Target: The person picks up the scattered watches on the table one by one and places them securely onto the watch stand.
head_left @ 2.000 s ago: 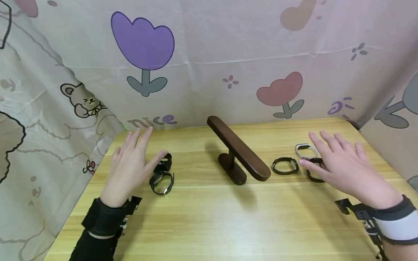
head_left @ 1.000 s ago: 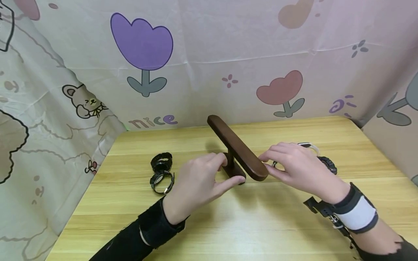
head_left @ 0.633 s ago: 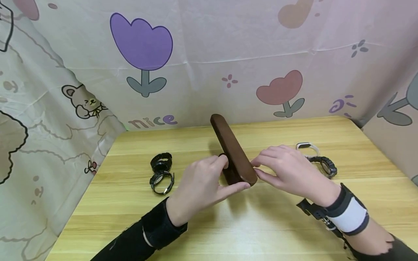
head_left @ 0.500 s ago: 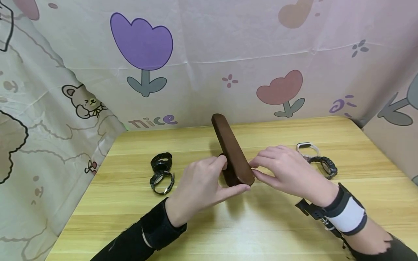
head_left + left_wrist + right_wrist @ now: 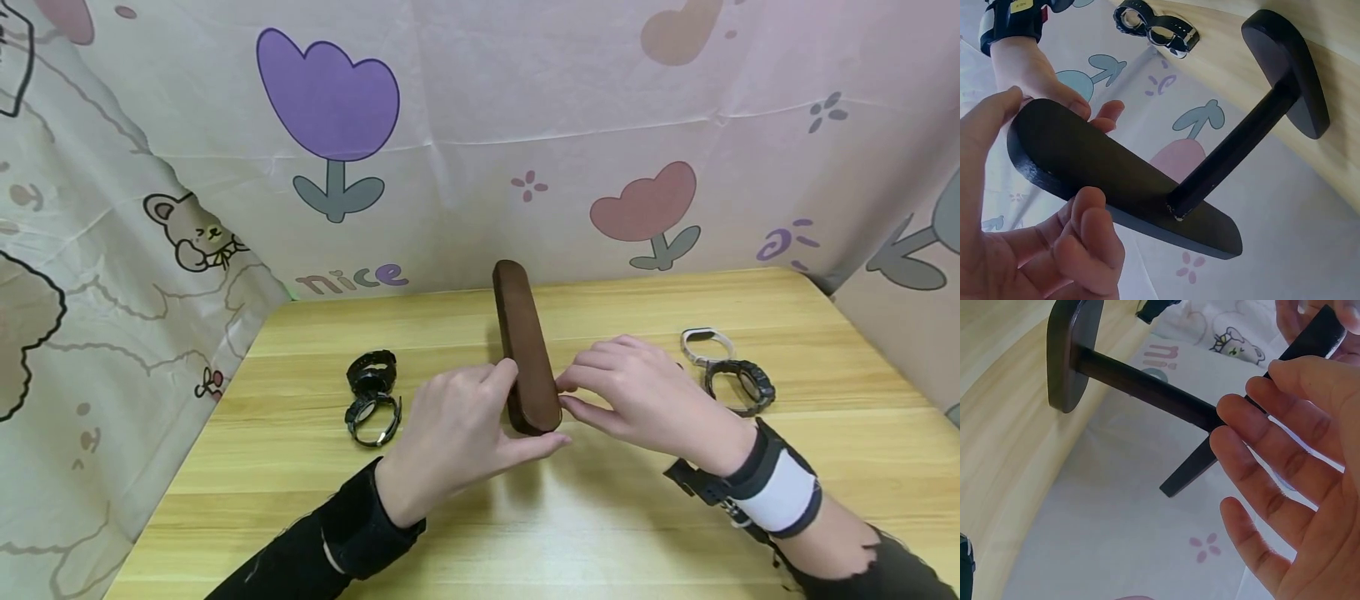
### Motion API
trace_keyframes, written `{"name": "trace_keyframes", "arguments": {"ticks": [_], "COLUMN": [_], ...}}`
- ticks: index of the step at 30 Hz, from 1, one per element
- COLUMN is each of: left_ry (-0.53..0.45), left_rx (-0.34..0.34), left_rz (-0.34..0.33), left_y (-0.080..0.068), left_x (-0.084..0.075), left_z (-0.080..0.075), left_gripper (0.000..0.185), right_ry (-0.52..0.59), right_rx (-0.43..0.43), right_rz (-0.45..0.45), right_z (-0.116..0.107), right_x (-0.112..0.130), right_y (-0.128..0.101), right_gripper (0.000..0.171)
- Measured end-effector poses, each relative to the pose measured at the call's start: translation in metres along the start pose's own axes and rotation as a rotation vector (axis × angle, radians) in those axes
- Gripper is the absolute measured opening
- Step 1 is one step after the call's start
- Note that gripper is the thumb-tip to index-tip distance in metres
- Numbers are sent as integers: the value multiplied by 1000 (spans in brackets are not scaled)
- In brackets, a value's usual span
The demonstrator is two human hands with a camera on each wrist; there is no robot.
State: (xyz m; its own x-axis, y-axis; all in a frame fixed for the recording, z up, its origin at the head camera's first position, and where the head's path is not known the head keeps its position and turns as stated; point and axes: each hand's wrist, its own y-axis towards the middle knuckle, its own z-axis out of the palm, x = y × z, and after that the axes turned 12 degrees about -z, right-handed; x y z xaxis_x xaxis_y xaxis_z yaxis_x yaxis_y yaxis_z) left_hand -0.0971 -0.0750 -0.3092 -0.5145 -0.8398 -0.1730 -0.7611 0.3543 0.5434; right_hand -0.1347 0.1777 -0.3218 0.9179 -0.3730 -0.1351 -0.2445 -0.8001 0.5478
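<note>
A dark brown wooden T-shaped stand (image 5: 522,333) stands mid-table, its top bar pointing almost straight away from me. My left hand (image 5: 534,407) grips the bar's near end from the left, thumb beneath the tip and fingers curled along its side; the left wrist view shows those fingers (image 5: 1088,234) wrapped under the bar (image 5: 1116,181). My right hand (image 5: 562,393) pinches the same end from the right. In the right wrist view its fingers (image 5: 1285,437) lie against the bar above the post (image 5: 1141,384) and oval base (image 5: 1069,350).
Two black watches (image 5: 371,371) (image 5: 372,417) lie left of the stand. A white band (image 5: 705,342) and a black watch (image 5: 738,385) lie to the right. Printed cloth (image 5: 450,150) walls the wooden table (image 5: 600,517) at the back and both sides.
Both hands left the watches and took hold of the stand's near end. The bar has swung leftward from a diagonal until it points nearly straight away.
</note>
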Motion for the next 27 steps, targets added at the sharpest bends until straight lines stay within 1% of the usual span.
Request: {"name": "trace_keyframes", "arguments": {"ticks": [5, 11, 16, 20, 24, 27], "left_ry": [89, 118, 98, 88, 97, 97], "left_rx": [-41, -64, -64, -85, -116, -123], "left_rz": [-14, -10, 3, 14, 28, 35], "left_y": [-3, -5, -6, -8, -9, -10], "left_x": [2, 4, 7, 11, 15, 18], "left_z": [0, 1, 0, 0, 0, 0], "left_gripper": [63, 62, 60, 59, 60, 59], "right_ry": [8, -9, -35, -33, -12, 4], "right_rx": [2, 33, 41, 61, 87, 109], "right_rz": [-11, 14, 68, 110, 143, 162], "right_z": [1, -3, -10, -11, -8, -3], "right_x": [1, -6, -22, -38, -57, -70], "right_y": [3, 5, 7, 12, 20, 28], "right_gripper": [18, 21, 29, 40, 52, 61]}}
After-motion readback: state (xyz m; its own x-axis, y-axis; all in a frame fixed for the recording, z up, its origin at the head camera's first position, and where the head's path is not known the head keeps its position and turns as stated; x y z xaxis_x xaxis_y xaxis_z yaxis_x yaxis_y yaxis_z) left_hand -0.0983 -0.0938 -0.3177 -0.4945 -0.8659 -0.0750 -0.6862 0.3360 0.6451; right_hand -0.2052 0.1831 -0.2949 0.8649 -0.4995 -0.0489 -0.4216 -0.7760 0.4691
